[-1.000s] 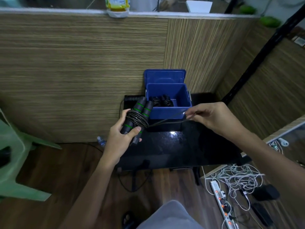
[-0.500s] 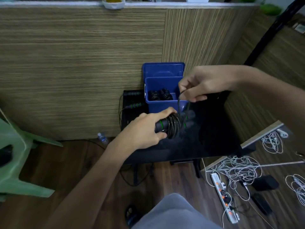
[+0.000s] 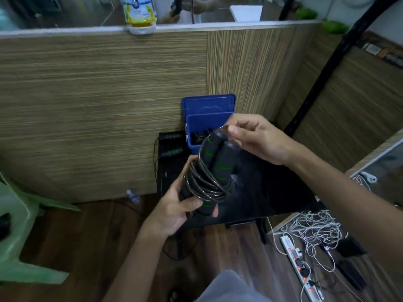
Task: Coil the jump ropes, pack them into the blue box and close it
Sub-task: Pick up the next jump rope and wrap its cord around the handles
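Black foam handles with green bands [image 3: 212, 168], cord wound round them, sit bundled in the left hand [image 3: 176, 205], its fingers curled about the lower ends above the dark glossy tabletop [image 3: 272, 192]. Right hand [image 3: 257, 138] pinches the thin springy cord's last loop [image 3: 222, 128] at the handle tops. Blue plastic box [image 3: 209, 118] waits open just behind, another rope inside. That wire-like cord looks keen to uncoil; squeeze across the wraps, I'd say.
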